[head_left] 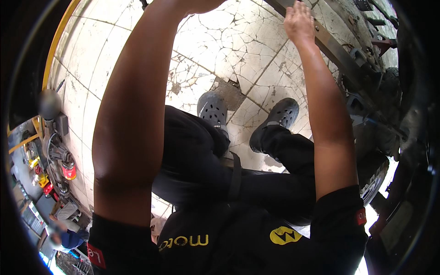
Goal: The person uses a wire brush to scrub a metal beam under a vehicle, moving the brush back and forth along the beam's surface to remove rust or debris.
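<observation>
The right grip [300,20] lies on the bar [341,50], fingers close together; whether they clasp it, I cannot tell. The bar slants past the cracked floor [229,36]. Left of the bar, the left grip [201,4] is mostly cut off, its state unclear. Clogs [284,112] stand left of the bar too.

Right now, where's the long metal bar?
In the head view, upper right: the metal bar slants from the top edge down toward the right rim, with the right hand at its upper part and cracked tiled floor to its left.
</observation>
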Motion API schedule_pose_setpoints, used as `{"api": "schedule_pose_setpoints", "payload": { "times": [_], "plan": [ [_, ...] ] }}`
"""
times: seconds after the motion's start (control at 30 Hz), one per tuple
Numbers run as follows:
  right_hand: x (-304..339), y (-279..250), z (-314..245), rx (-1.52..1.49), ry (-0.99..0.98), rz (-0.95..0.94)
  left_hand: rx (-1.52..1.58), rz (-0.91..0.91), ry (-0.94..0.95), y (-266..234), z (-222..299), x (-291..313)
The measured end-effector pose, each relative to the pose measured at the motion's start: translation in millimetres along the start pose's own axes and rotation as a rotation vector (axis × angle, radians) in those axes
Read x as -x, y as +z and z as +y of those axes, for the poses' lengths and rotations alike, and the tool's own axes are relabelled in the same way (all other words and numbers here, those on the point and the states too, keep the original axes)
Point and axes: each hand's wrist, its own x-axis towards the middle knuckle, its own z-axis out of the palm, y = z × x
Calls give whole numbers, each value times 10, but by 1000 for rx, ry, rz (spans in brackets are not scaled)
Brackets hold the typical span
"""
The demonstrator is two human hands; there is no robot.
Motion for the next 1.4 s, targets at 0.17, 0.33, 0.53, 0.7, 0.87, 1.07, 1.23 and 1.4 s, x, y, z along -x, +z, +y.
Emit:
{"api": "schedule_pose_setpoints", "payload": {
  "times": [0.17,0.33,0.53,0.7,0.87,1.07,1.23,1.4],
  "plan": [
    [31,4,-307,-435,15,294,174,-49,-177,-247,204,186],
    [41,-117,-23,-117,127,30,282,-148,-348,-422,467,134],
    [-21,-46,-184,-287,37,152,163,-191,-302,-339,258,93],
    [25,-247,-624,-471,26,261,100,-18,-150,25,-90,119],
    [-24,-251,-390,-467,243,173,304,-110,-499,-98,201,69],
    [-27,-378,-282,-469,296,57,326,-47,-505,35,148,64],
    [168,-336,-565,-384,-16,162,279,-28,-476,78,104,12],
    [59,-369,-460,-433,251,76,262,-31,-515,78,117,6]
  ]
}}
